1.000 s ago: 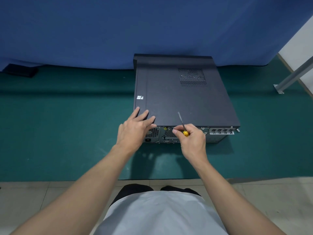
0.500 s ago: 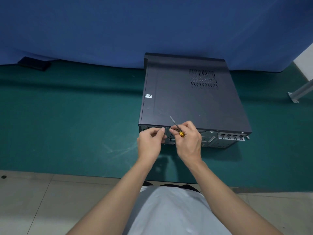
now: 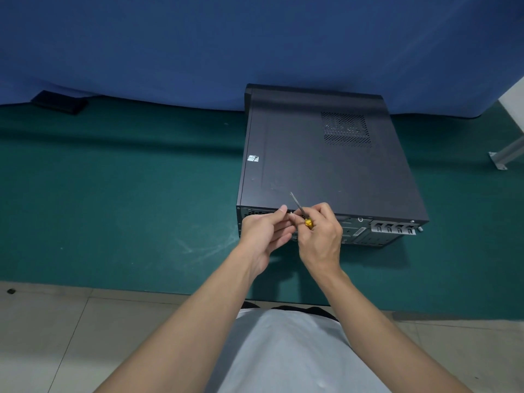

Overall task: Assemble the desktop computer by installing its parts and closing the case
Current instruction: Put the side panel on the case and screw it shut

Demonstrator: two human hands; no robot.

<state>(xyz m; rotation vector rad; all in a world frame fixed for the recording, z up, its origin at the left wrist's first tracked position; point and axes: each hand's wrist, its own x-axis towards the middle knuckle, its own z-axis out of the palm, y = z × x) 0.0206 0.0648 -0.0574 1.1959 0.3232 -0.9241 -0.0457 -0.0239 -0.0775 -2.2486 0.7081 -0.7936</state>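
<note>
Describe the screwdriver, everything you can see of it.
Small screwdriver: a thin dark metal shaft and a yellow handle that looks like plastic. The handle is mostly hidden inside the right hand, which grips it. The tool is tilted, with its tip pointing up and away to the left and apparently free. It sits over the rear top edge of the black computer case. Fingertips of the left hand are close beside the shaft; contact is unclear. The tip type is too small to tell.

small pale sticker (image 3: 253, 158) on the dark computer case (image 3: 317, 168) lid, print too blurred to read, no other legible text
</note>
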